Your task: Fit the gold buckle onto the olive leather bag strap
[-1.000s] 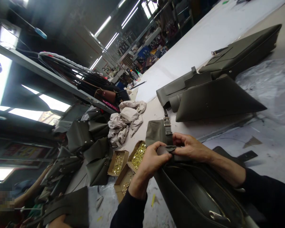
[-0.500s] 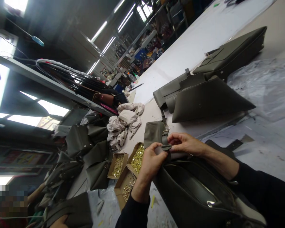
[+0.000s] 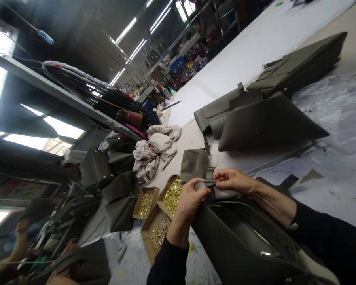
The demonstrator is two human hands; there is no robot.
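Note:
A dark olive handbag (image 3: pixel 216 241) lies open in front of me, its zipped inside facing up. At its far end, both my hands pinch a short olive strap (image 3: pixel 209 183). The fingers of my left hand (image 3: pixel 192 194) close on the strap's left side. From the right, my right hand (image 3: pixel 233 180) grips the same strap between thumb and fingertips. Just beyond them lies an olive flap (image 3: pixel 194 164) with a metal buckle at its edge. Any small fitting between the fingertips is too small to make out.
Cardboard trays of gold-coloured metal fittings (image 3: pixel 172 194) and smaller studs (image 3: pixel 160 233) stand left of my left hand. Crumpled beige cloth (image 3: pixel 158 146) lies beyond. More olive bags (image 3: pixel 264 122) rest at the right, near clear plastic (image 3: pixel 329 107). A co-worker's hands (image 3: pixel 67 263) handle olive pieces at lower left.
The view has shifted slightly. Both my hands stay on the strap, with only small finger movements. The co-worker's hand and olive piece at lower left have moved.

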